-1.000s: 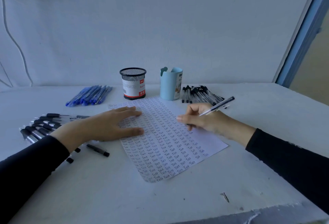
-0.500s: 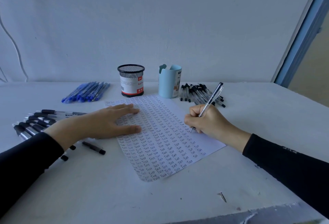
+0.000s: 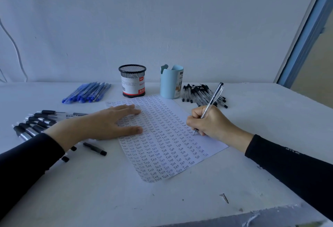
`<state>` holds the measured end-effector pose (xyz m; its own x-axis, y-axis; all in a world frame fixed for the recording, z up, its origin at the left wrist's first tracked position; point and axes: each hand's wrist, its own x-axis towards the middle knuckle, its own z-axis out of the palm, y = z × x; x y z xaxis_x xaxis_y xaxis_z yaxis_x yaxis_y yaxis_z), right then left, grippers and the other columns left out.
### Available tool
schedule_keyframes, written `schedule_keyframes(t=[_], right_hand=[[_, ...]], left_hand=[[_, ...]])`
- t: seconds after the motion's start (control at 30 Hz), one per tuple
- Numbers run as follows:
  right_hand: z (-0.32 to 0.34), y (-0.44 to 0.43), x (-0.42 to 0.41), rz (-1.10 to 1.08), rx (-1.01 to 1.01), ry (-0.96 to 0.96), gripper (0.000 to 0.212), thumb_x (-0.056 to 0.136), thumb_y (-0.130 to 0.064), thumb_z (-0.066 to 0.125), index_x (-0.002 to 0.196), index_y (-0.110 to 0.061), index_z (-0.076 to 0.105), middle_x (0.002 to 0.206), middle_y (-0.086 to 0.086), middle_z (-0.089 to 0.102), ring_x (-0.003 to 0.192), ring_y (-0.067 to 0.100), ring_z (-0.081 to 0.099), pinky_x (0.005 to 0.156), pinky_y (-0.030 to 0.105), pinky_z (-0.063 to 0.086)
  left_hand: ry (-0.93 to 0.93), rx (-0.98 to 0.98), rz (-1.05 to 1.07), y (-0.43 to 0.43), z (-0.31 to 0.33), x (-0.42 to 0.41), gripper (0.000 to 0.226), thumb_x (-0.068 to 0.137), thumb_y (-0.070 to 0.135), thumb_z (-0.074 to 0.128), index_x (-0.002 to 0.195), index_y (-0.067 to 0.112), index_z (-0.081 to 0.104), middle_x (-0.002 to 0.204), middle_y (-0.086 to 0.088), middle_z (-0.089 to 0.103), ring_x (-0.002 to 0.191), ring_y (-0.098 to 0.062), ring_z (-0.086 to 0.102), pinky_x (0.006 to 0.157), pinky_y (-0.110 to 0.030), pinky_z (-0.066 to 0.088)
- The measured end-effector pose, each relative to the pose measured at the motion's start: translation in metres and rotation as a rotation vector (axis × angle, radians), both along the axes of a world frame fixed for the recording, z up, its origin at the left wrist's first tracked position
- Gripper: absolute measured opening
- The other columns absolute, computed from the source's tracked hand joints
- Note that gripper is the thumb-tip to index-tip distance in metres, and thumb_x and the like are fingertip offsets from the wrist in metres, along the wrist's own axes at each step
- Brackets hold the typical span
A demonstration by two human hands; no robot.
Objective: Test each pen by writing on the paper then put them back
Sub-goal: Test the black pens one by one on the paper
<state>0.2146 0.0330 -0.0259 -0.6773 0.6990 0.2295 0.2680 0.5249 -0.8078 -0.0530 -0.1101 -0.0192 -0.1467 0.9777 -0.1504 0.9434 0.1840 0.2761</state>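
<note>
Right hand [image 3: 210, 124] is gripping a clear-barrelled pen [image 3: 213, 99], fingers curled round the lower barrel. The tip is meeting the paper [image 3: 162, 147] near its right edge and the top end is pointing up and away from the person. Left hand [image 3: 108, 124] is lying flat on the left part of the sheet, fingers straight and spread, holding nothing.

The paper is lying at a slant in the middle of the white table [image 3: 180, 199], and rows of the word "Test" are covering most of it. Behind the sheet a black mesh cup [image 3: 132, 80] and a light blue cup [image 3: 171, 84] are standing upright, side by side but apart.

Blue pens [image 3: 88, 92] are lying in a row left of the mesh cup. Black-capped pens [image 3: 198, 93] are lying heaped just right of the blue cup. Black-grip pens [image 3: 36, 124] are lying at the far left, partly hidden by the left forearm, with one loose black pen [image 3: 94, 148] near the paper's left edge. A small screw [image 3: 224, 198] is lying near the table's front edge.
</note>
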Motion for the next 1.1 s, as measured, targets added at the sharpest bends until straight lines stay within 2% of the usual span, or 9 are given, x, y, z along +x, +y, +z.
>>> schedule_keyframes(t=[0.27,0.43,0.57,0.67,0.77,0.83,0.9,1.0,1.1], right_hand=[[0.0015,-0.0011,0.0013,-0.014,0.016,-0.022,0.041,0.085,0.000,0.063,0.052,-0.008,0.039,0.058,0.016,0.052,0.038,0.008,0.043,0.043,0.015,0.037],[0.0025,-0.0026,0.0013,-0.019,0.032,-0.009,0.040,0.085,0.002,0.061,0.053,-0.006,0.039,0.068,0.035,0.054,0.038,0.003,0.045,0.043,0.014,0.038],[0.0015,-0.0001,0.0020,-0.015,0.029,-0.018,0.037,0.085,0.002,0.062,0.055,-0.004,0.040,0.062,0.020,0.053,0.037,0.003,0.044,0.043,0.014,0.037],[-0.0007,0.0029,0.0018,-0.030,0.018,0.005,0.036,0.084,0.002,0.061,0.056,-0.001,0.039,0.065,0.022,0.051,0.039,0.005,0.043,0.043,0.014,0.038],[-0.0017,0.0033,0.0010,-0.024,0.044,0.002,0.037,0.084,0.005,0.060,0.056,0.008,0.036,0.061,0.019,0.041,0.040,0.000,0.043,0.045,0.013,0.037],[-0.0018,0.0032,0.0011,-0.019,0.048,-0.001,0.037,0.084,0.005,0.060,0.056,0.008,0.036,0.059,0.017,0.037,0.041,-0.001,0.048,0.046,0.014,0.037],[-0.0019,0.0038,0.0013,-0.027,0.040,0.001,0.036,0.084,0.004,0.060,0.056,0.006,0.038,0.059,0.017,0.038,0.043,-0.002,0.050,0.045,0.018,0.038],[-0.0025,0.0035,0.0011,-0.028,0.046,0.001,0.036,0.084,0.005,0.060,0.058,0.013,0.036,0.060,0.017,0.040,0.042,-0.002,0.049,0.047,0.017,0.041],[-0.0019,0.0046,0.0012,-0.043,0.004,0.028,0.036,0.086,0.000,0.059,0.058,0.008,0.039,0.058,0.015,0.041,0.046,0.002,0.051,0.049,0.021,0.039]], left_hand=[[0.001,-0.011,0.001,0.0005,-0.0001,0.0002,0.098,0.053,0.101,0.030,0.142,0.062,0.019,0.159,0.026,0.008,0.147,-0.009,0.015,0.121,-0.043,0.015],[0.005,-0.012,-0.002,0.0005,0.0004,0.0007,0.098,0.054,0.100,0.030,0.143,0.060,0.019,0.159,0.025,0.008,0.147,-0.009,0.015,0.120,-0.041,0.014],[0.012,-0.013,-0.002,0.0007,-0.0001,0.0009,0.099,0.054,0.100,0.029,0.143,0.060,0.018,0.159,0.024,0.009,0.147,-0.010,0.016,0.121,-0.043,0.015],[0.011,-0.008,-0.005,0.0010,-0.0006,0.0002,0.098,0.054,0.101,0.029,0.143,0.061,0.019,0.159,0.024,0.009,0.147,-0.009,0.016,0.121,-0.043,0.016],[0.012,-0.007,-0.007,0.0016,-0.0002,0.0004,0.098,0.054,0.100,0.029,0.143,0.060,0.019,0.159,0.024,0.008,0.147,-0.009,0.015,0.120,-0.040,0.014],[0.012,-0.008,-0.005,0.0017,-0.0005,0.0005,0.098,0.054,0.100,0.030,0.143,0.060,0.019,0.159,0.024,0.009,0.147,-0.009,0.015,0.120,-0.040,0.014],[0.006,0.000,-0.004,0.0014,-0.0013,-0.0006,0.098,0.053,0.101,0.030,0.142,0.061,0.020,0.159,0.024,0.009,0.147,-0.008,0.016,0.121,-0.041,0.014],[-0.002,0.013,-0.002,0.0019,-0.0026,-0.0022,0.097,0.053,0.102,0.031,0.141,0.062,0.022,0.159,0.025,0.010,0.146,-0.005,0.015,0.122,-0.041,0.014],[0.000,0.007,0.001,0.0023,-0.0028,-0.0024,0.098,0.052,0.102,0.030,0.141,0.062,0.021,0.159,0.025,0.010,0.147,-0.006,0.015,0.122,-0.042,0.015]])
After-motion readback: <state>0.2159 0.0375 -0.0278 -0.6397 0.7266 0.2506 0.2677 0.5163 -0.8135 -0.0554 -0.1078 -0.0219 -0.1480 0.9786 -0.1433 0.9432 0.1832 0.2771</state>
